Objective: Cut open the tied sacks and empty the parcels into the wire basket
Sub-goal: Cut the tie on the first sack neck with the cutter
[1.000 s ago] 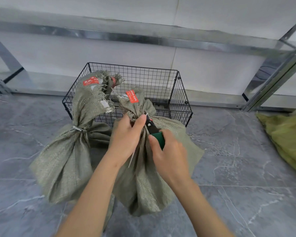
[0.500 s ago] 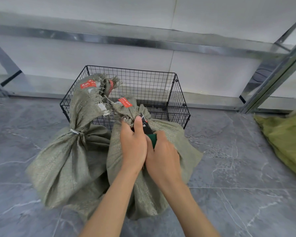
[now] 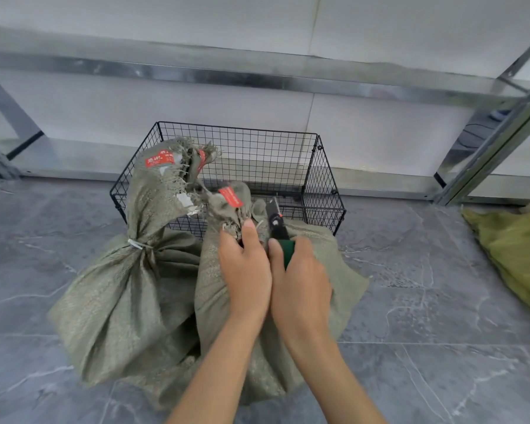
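Observation:
Two grey-green woven sacks with red labels stand on the floor in front of a black wire basket (image 3: 324, 175). The left sack (image 3: 117, 295) is tied at its neck with a white tie (image 3: 136, 243). My left hand (image 3: 245, 267) grips the bunched neck of the right sack (image 3: 334, 270), just below its red label. Beside it, my right hand (image 3: 300, 286) holds a utility knife (image 3: 276, 220) with a green handle, its black blade end pointing up and clear of the sack's neck. The tie on the right sack is not visible.
A metal shelving frame (image 3: 257, 78) runs along the white wall behind the basket, with an upright post (image 3: 490, 148) at the right. A yellow-green sack (image 3: 517, 258) lies on the grey tiled floor at the right edge.
The knife has come up out of the right sack's neck and now points upward. Both hands have drawn closer together, and the sack's top has slumped lower.

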`<state>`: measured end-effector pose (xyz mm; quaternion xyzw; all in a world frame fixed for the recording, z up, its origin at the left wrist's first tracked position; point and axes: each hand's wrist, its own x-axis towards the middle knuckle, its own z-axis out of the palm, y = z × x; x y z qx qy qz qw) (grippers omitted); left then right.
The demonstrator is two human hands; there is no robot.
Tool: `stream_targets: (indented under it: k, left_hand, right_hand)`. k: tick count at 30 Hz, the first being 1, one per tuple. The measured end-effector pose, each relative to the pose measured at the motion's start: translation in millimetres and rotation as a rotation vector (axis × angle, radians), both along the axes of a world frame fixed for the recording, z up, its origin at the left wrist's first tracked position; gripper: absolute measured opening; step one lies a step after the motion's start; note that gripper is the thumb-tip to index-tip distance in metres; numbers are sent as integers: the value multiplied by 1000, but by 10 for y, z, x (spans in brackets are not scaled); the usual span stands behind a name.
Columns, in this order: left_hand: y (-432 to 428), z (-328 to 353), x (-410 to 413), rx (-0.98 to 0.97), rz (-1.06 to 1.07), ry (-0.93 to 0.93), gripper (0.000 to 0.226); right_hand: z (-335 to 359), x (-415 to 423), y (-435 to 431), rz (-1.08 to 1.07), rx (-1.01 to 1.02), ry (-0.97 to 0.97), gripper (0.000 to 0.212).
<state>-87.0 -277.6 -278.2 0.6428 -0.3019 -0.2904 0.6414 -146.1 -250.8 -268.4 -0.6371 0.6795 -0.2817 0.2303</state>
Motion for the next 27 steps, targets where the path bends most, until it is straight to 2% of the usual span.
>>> stream_targets:
  k: [6, 11, 17, 22, 25, 27]
  left_hand:
    - [-40, 33, -58, 6, 4, 66, 28]
    - [-81, 49, -49, 15, -101, 128, 28]
    - [-94, 73, -32, -9, -165, 153, 10]
    - [-95, 121, -15, -12, -156, 136, 27]
    - [-120, 115, -3, -6, -149, 166, 19]
    - [-133, 120, -11, -8, -152, 215, 24]
  right_hand:
    - [23, -18, -47, -66, -43, -92, 31]
    - [11, -33, -66, -81, -45, -158, 26]
    - [-25, -112, -60, -66, -64, -234, 27]
    - [-102, -219, -35, -49, -43, -201, 28]
    - [-111, -289, 13, -29, -14, -186, 28]
    - [-80, -341, 40, -26, -23, -211, 27]
